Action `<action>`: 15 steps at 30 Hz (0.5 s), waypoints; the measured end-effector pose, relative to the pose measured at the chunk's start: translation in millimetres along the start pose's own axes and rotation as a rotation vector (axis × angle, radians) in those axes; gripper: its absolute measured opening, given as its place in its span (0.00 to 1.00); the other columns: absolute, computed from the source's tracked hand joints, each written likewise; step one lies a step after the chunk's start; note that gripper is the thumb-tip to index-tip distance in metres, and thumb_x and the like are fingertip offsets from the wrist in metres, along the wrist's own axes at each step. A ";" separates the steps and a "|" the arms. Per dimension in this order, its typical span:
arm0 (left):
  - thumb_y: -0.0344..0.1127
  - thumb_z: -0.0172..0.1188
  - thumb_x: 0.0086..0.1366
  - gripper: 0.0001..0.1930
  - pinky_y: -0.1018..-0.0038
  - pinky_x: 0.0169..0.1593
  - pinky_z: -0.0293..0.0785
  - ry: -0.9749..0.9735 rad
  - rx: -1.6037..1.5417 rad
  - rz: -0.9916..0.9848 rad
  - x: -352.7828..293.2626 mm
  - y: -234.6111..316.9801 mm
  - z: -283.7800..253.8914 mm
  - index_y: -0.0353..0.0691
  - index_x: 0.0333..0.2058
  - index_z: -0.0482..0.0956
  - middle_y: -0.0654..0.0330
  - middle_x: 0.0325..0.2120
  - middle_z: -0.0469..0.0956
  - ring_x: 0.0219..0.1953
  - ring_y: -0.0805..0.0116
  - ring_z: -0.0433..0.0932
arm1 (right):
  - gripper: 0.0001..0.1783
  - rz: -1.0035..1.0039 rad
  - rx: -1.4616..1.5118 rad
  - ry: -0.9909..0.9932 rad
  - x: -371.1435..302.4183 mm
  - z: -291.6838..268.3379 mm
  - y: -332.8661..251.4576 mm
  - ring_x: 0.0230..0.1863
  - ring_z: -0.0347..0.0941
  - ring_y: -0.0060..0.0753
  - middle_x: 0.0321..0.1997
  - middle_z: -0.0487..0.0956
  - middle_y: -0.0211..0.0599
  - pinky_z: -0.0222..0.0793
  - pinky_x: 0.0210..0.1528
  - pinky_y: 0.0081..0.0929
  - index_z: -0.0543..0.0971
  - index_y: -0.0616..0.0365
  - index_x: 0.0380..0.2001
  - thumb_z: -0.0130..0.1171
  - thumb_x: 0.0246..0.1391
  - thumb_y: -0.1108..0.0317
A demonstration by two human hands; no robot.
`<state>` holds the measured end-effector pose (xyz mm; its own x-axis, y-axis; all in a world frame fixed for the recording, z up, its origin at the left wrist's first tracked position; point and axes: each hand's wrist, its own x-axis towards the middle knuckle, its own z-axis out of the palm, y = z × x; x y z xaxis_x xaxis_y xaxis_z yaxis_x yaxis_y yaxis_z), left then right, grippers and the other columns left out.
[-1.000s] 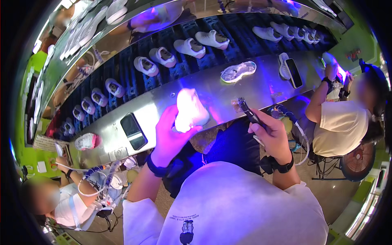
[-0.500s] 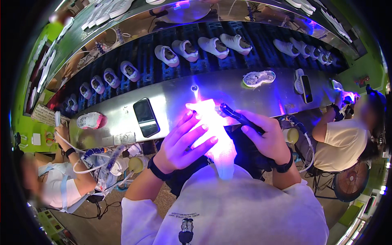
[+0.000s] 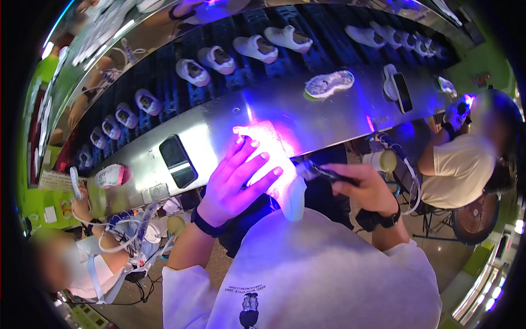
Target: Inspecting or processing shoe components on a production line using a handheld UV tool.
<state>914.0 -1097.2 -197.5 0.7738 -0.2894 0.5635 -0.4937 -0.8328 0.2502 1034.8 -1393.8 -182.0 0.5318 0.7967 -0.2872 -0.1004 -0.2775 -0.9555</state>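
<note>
My left hand (image 3: pixel 234 186) holds a pale, shoe-shaped piece (image 3: pixel 275 175) at the table's near edge, its fingers laid across the left side. Glare washes out most of that piece, so its exact kind is hard to make out. Its lower end (image 3: pixel 295 203) looks like thin, pale material close to my shirt. A black flashlight (image 3: pixel 323 172) is gripped in my right hand (image 3: pixel 361 186). Its head points left at the piece from close by and casts violet-pink light over it and my left fingers.
White shoes (image 3: pixel 256 48) line a dark conveyor beyond the metal table (image 3: pixel 219 118). On the table lie a black phone (image 3: pixel 178 160), a pink-and-white sole (image 3: pixel 111 175), a white sole (image 3: pixel 329 84) and another phone (image 3: pixel 403 92). Co-workers sit left (image 3: pixel 82 263) and right (image 3: pixel 463 170).
The flashlight has moved down toward my lap, from the piece's upper part to its lower right side. My right hand has lowered with it. The whole view has shifted slightly.
</note>
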 end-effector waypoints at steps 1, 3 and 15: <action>0.29 0.65 0.56 0.19 0.47 0.64 0.72 -0.007 -0.003 -0.030 1.8 2.7 3.7 0.50 0.48 0.85 0.55 0.51 0.76 0.57 0.47 0.76 | 0.24 0.002 0.034 0.035 5.2 0.1 1.6 0.35 0.74 0.19 0.35 0.82 0.31 0.72 0.42 0.22 0.77 0.58 0.60 0.62 0.59 0.74; 0.26 0.65 0.53 0.21 0.47 0.64 0.72 0.015 -0.015 -0.069 3.1 4.5 13.4 0.49 0.48 0.85 0.55 0.51 0.76 0.57 0.47 0.76 | 0.24 -0.001 0.045 0.050 12.0 -3.6 8.4 0.35 0.74 0.19 0.35 0.82 0.30 0.72 0.41 0.22 0.77 0.58 0.60 0.62 0.59 0.73; 0.17 0.63 0.45 0.28 0.49 0.62 0.73 0.028 -0.033 -0.291 16.9 18.8 28.2 0.46 0.48 0.85 0.53 0.47 0.77 0.55 0.47 0.78 | 0.25 -0.079 -0.049 0.060 1.0 -17.0 18.8 0.37 0.76 0.21 0.38 0.84 0.35 0.73 0.44 0.23 0.77 0.59 0.59 0.63 0.56 0.76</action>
<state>929.0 -1131.0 -205.5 0.8739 -0.0269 0.4854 -0.2654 -0.8630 0.4299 1047.8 -1407.3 -199.1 0.5856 0.7842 -0.2052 -0.0160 -0.2419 -0.9702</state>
